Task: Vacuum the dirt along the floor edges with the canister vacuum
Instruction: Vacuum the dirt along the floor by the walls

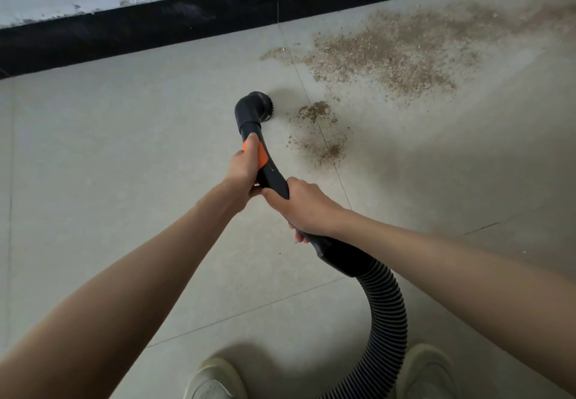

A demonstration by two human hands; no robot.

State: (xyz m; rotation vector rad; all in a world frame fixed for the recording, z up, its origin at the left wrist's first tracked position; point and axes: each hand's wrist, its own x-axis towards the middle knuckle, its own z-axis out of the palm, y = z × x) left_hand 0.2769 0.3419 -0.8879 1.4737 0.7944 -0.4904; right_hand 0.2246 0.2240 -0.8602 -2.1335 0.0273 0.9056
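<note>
Head view: the handle [268,171] is gripped by the left hand [241,174] and right hand [300,207]. Its brush [260,107] is held just left of the dirt [383,55]; dirt could be scattered if swept fast.

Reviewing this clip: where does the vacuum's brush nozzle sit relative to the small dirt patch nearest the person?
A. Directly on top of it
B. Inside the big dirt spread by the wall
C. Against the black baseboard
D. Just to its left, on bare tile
D: the brush nozzle sits on bare tile, with the small dirt patch just to its right; the black baseboard and the big dirt spread lie farther off.
</note>
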